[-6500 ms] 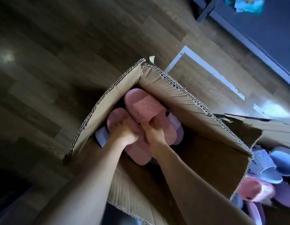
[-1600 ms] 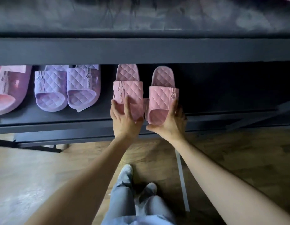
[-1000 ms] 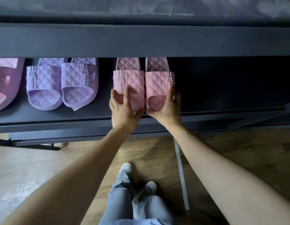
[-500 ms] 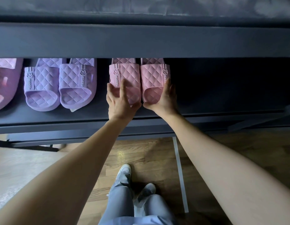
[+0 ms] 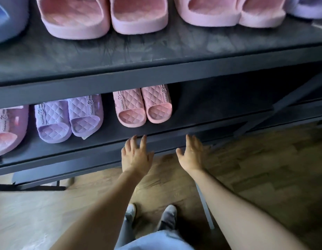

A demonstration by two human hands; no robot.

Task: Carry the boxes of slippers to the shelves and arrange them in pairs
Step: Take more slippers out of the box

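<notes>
A pair of pink quilted slippers (image 5: 143, 106) stands side by side on the lower dark shelf (image 5: 201, 123), toes toward me. To its left sits a purple quilted pair (image 5: 68, 118), and a pink slipper (image 5: 8, 129) lies at the far left edge. My left hand (image 5: 136, 156) and my right hand (image 5: 191, 154) hover in front of the shelf's front edge, fingers spread and relaxed, holding nothing. Both hands are clear of the pink pair.
The upper shelf (image 5: 156, 49) carries two pink fuzzy-lined pairs (image 5: 104, 17), (image 5: 227, 13), with bluish slippers at both ends. The lower shelf to the right of the pink pair is dark and bare. A wooden floor (image 5: 264, 168) and my feet (image 5: 151, 215) lie below.
Both hands have let go of the pink pair and drawn back off the shelf. The pair stays where it was pushed. The view has tilted up, showing the upper shelf.
</notes>
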